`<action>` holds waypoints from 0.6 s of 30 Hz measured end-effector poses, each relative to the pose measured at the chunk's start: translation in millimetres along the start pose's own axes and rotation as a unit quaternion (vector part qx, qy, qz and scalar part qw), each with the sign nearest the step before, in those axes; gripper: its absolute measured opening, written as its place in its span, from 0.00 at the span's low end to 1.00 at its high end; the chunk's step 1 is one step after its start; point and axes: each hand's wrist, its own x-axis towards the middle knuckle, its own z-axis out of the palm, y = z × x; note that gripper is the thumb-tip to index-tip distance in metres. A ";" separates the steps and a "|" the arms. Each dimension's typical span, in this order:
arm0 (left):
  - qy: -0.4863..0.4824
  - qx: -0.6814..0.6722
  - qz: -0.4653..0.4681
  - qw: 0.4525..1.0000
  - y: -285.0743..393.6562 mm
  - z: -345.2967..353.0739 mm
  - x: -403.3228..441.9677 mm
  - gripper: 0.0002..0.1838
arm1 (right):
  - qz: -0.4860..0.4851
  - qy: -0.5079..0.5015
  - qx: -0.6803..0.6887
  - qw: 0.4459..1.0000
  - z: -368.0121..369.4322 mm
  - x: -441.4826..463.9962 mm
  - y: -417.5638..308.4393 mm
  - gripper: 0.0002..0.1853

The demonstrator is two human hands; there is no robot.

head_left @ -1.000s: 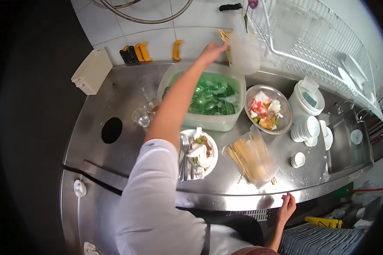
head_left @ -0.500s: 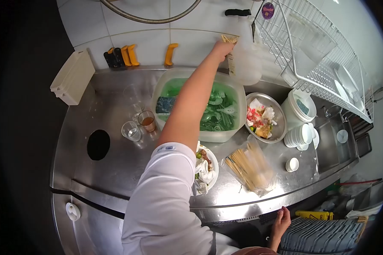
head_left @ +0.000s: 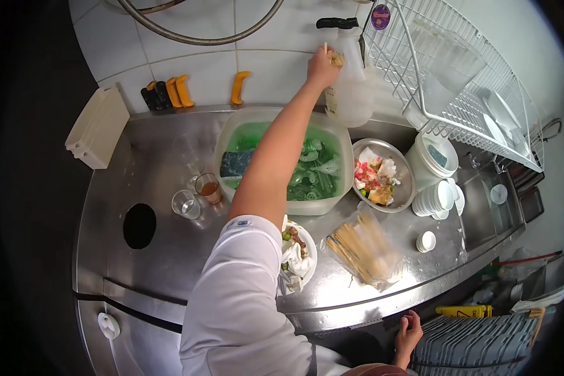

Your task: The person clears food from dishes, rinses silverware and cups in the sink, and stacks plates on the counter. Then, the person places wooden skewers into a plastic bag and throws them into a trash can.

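My left hand [head_left: 323, 70] reaches to the back wall, its fingers closed around a bundle of thin wooden sticks [head_left: 337, 59]. Right beside it stands a translucent plastic jug [head_left: 355, 103]; a printed label shows just below the hand. On the counter, a clear plastic bag [head_left: 391, 254] holds many more wooden sticks [head_left: 359, 245]. Low on the right, in front of the counter edge, my right hand [head_left: 408, 333] hangs with loosely curled fingers and nothing visible in it. Under my left forearm sits a tub [head_left: 323, 207] of green liquid with cutlery and a dark sponge [head_left: 237, 163].
A steel bowl of food scraps [head_left: 409, 178], a plate of leftovers [head_left: 310, 266], two glasses [head_left: 186, 204] and white cups [head_left: 433, 199] stand on the counter. A wire rack [head_left: 457, 116] juts out at upper right. Knives [head_left: 239, 88] hang on the wall. A round hole [head_left: 140, 226] lies left.
The whole view has shifted slightly. My left hand has turned a little around the sticks by the jug. My right hand stays low, its fingers slightly more curled.
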 end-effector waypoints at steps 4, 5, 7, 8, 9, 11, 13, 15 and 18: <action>-0.122 0.049 -0.061 0.989 -14.3 12.1 30.5 0.18 | 0.006 -0.019 -0.009 1.000 6.8 -1.4 -5.2 0.16; -0.174 0.006 -0.101 0.980 -11.6 12.0 34.7 0.19 | 0.007 -0.021 -0.005 1.000 7.0 -2.1 -6.8 0.17; -0.205 -0.027 -0.136 0.969 -7.0 14.9 33.9 0.18 | -0.007 -0.020 -0.005 1.000 9.8 -3.4 -2.3 0.17; -0.186 -0.018 -0.131 0.974 -4.0 20.1 30.8 0.17 | -0.015 -0.019 -0.005 1.000 10.7 -3.3 -3.3 0.17; -0.166 -0.010 -0.124 0.978 -0.7 23.8 29.6 0.16 | -0.012 -0.019 -0.004 1.000 11.1 -3.3 -5.1 0.16; -0.077 -0.011 -0.123 0.989 3.0 26.5 24.1 0.13 | -0.006 -0.020 -0.004 1.000 9.8 -5.3 -10.1 0.16; -0.039 0.017 -0.110 0.993 7.7 26.9 18.0 0.10 | 0.002 -0.017 -0.010 1.000 8.5 -7.9 -10.9 0.15; -0.053 0.075 -0.081 0.992 17.5 24.7 12.5 0.09 | 0.010 -0.014 -0.007 1.000 8.9 -11.0 -11.0 0.15; -0.075 0.026 -0.088 0.993 28.5 17.8 2.5 0.08 | 0.015 -0.012 0.000 1.000 7.4 -15.8 -10.1 0.14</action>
